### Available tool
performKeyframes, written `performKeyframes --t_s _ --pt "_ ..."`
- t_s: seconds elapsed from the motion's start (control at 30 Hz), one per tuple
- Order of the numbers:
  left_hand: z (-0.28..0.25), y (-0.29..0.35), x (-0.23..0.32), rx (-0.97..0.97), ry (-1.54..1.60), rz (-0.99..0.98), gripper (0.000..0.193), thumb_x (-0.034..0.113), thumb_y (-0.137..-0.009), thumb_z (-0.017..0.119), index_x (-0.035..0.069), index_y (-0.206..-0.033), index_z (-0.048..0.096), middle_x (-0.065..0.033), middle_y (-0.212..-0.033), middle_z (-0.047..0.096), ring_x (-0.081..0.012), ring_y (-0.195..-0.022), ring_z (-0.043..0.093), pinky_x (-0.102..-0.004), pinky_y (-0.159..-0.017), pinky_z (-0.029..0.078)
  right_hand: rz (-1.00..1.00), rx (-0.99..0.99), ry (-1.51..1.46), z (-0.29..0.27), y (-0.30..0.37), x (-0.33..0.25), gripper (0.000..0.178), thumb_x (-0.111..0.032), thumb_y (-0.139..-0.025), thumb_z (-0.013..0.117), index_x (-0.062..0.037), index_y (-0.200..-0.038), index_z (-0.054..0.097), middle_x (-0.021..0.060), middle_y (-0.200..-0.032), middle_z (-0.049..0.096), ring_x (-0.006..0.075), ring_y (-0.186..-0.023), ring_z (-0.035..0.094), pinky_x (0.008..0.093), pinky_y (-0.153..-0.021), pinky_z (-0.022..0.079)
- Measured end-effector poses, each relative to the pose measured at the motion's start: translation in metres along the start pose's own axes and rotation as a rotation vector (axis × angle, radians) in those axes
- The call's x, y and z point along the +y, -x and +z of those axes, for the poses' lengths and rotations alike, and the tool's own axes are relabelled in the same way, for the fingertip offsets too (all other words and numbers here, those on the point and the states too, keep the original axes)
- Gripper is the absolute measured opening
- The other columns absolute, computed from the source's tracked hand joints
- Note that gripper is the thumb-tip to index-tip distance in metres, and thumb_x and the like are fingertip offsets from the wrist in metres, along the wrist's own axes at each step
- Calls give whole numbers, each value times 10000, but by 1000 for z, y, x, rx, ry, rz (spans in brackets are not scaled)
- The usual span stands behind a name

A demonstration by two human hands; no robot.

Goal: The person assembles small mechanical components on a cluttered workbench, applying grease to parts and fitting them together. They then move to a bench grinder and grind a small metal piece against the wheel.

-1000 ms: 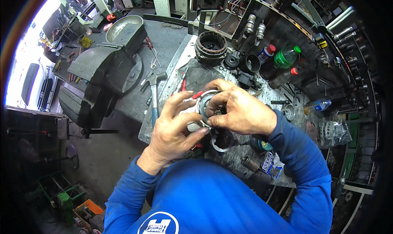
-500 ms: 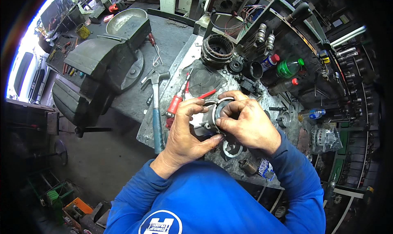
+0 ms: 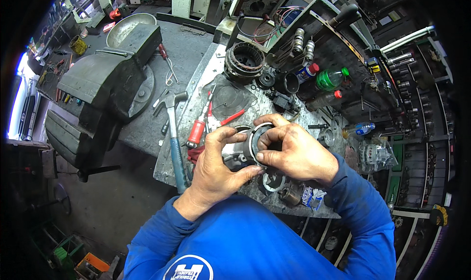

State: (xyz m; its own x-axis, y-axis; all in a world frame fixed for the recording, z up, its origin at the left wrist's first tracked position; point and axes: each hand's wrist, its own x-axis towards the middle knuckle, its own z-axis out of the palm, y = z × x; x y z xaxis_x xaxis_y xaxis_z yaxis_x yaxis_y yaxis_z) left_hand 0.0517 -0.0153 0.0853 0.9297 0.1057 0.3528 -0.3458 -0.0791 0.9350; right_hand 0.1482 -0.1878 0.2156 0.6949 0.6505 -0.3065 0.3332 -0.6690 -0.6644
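Note:
Above the near edge of the bench, both hands hold a grey metal housing (image 3: 234,153) with a round, rimmed open end. My left hand (image 3: 207,166) is closed round it from the left, fingers over the top and thumb along the lower side. At the open end, my right hand (image 3: 300,151) grips the dark-lined rim (image 3: 254,145), thumb and bent fingers at the opening. The housing's far side is hidden by my fingers. Left of my left hand lie a blue-handled claw hammer (image 3: 173,128) and a red-handled screwdriver (image 3: 197,129). Red-handled pliers (image 3: 231,117) lie just beyond.
A large bench vice (image 3: 105,74) stands at left. Beyond my hands sits a copper-wound stator (image 3: 244,62), with bottles (image 3: 329,79) to its right. A metal ring (image 3: 274,182) and a small cylindrical part (image 3: 290,195) lie near the front edge; a bagged alternator (image 3: 375,155) is at right.
The head view has turned, so the bench and vice appear farther left. Both hands keep hold of the housing, with only a slight shift of the right fingers at the rim.

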Motion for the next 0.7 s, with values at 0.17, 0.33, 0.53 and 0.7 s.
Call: performKeyframes --t_s 0.17,0.33,0.53,0.7 --pt "0 0 4 5 -45 12 956 137 -745 991 4 -1452 363 -269 -1287 690 -351 -1225 720 -416 -922 637 -20 -88 84 -8 -3 1 281 -199 -883 694 79 -877 738 272 -1188 666 375 -1113 640 449 -931 546" --pt "0 1 4 8 -73 3 970 142 -733 1000 10 -1456 366 -250 -1292 697 -317 -1203 729 -395 -902 640 -54 -59 11 -2 -3 9 232 -168 -869 710 64 -854 720 235 -1159 690 362 -1121 672 439 -927 559" --pt "2 2 5 29 -9 -58 954 151 -725 1010 17 -1440 392 -209 -1277 721 -255 -1133 752 -327 -811 637 -375 -94 291 -5 -5 17 177 -128 -864 705 48 -838 704 184 -1005 738 350 -1245 629 445 -923 562" --pt "0 2 9 1 -1 -151 977 125 -704 1018 -8 -1437 386 -177 -1306 662 -249 -1208 697 -361 -991 569 -420 -109 322 -6 -8 19 157 -106 -870 689 45 -824 695 181 -1001 736 363 -1261 614 442 -921 565"
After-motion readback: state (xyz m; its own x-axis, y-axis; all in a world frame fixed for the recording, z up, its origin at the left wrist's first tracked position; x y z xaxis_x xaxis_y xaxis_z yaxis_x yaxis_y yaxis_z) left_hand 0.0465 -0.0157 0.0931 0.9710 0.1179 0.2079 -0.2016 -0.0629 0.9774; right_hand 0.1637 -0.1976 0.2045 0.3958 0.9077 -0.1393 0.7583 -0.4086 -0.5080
